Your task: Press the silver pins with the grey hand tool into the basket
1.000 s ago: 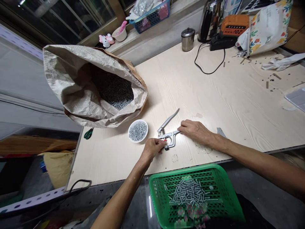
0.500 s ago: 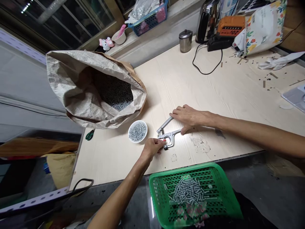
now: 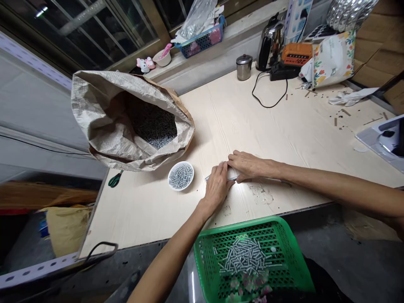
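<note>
My left hand (image 3: 218,182) is closed over the head of silver hand pliers (image 3: 232,177), which lie low over the table. My right hand (image 3: 246,165) grips the handle end of the same pliers, its fingertips close to my left fingers. Both hands hide most of the pliers, including the jaws. Left of my left hand stands a white bowl (image 3: 181,189) full of small silver metal pieces. Nearer to me is a green plastic basket (image 3: 240,224) with a heap of silver screw-like pieces (image 3: 244,256).
A large open woven sack (image 3: 104,145) of dark metal pieces stands at the left. Green-handled scissors (image 3: 115,179) lie beside it. At the back are a lidded steel cup (image 3: 244,67), a black cable (image 3: 261,102), an electric kettle (image 3: 269,42) and a floral bag (image 3: 334,63).
My left hand has moved from pinching at the pliers' jaws to wrapping over their head. My right hand has squeezed the handles, which stood apart before. The view has shifted slightly.
</note>
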Demonstrator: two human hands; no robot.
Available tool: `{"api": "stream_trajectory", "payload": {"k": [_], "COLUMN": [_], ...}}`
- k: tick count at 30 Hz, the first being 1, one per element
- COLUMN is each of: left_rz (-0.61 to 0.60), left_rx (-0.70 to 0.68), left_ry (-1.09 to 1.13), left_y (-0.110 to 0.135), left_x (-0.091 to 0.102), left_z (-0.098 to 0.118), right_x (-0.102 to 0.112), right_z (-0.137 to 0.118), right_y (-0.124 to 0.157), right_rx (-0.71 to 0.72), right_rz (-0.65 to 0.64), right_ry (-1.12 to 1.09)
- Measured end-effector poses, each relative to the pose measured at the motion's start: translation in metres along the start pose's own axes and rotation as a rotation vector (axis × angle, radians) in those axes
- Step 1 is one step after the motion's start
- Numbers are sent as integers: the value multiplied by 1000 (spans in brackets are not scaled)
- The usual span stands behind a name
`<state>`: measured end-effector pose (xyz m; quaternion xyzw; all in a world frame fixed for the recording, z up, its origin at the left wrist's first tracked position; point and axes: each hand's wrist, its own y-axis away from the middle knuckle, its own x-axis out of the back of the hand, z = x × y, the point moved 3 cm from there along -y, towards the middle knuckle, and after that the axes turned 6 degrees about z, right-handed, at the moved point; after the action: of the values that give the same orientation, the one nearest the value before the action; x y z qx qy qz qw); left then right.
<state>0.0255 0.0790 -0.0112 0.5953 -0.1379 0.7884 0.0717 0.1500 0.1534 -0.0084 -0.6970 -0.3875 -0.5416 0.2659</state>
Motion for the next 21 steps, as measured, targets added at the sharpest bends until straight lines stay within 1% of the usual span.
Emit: {"api": "stream_trajectory", "payload": {"k": [2, 4, 6, 9, 15, 17, 18, 19, 21], "left_rz": [-83, -125, -128, -120, -134, -121, -101, -65, 57], "left_rx": [-36, -63, -63, -41, 24, 48, 57, 64, 84], "left_ry": [-8, -19, -16, -2, -36, -32, -17, 9, 84], "left_y": [-12, -19, -21, -18, -17, -17, -15, -12, -2], "left_x": [-4, -4, -2, -1, -10, -9, -7, -3, 10], "left_z": [-6, -10, -11, -5, 5, 3, 1, -2, -9], "right_x": [-1, 0, 0, 0, -4, -3, -2, -1, 0], "right_z": [3, 7, 8, 5, 3, 3, 2, 1, -6], "right_y": [3, 5, 6, 8, 10, 12, 14, 16, 21], "right_rx": [-24, -53, -51, -24, -11, -15, -16, -11, 30], "right_rz": [34, 56, 51, 28, 27, 35, 61, 102, 189], "right_ry": [-7, 17, 44, 45, 16, 21, 25, 29, 38]}}
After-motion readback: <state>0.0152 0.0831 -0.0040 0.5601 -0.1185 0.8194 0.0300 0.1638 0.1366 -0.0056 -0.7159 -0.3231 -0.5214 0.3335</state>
